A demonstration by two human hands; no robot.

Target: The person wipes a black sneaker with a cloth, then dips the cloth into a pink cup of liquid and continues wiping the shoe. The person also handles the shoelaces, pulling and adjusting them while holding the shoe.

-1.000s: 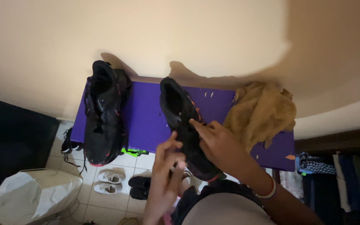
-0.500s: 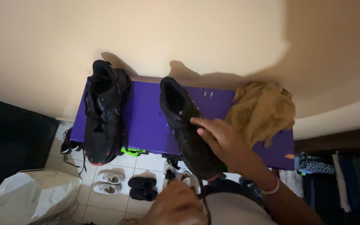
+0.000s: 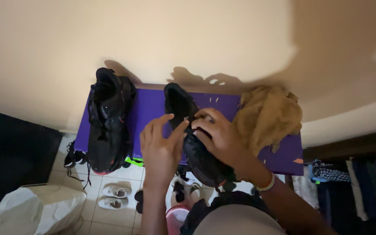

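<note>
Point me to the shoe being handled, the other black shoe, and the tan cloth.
handled black shoe (image 3: 177, 102), head view, its far end
other black shoe (image 3: 106, 126), head view, mid upper
tan cloth (image 3: 268, 115), head view, centre folds
</note>
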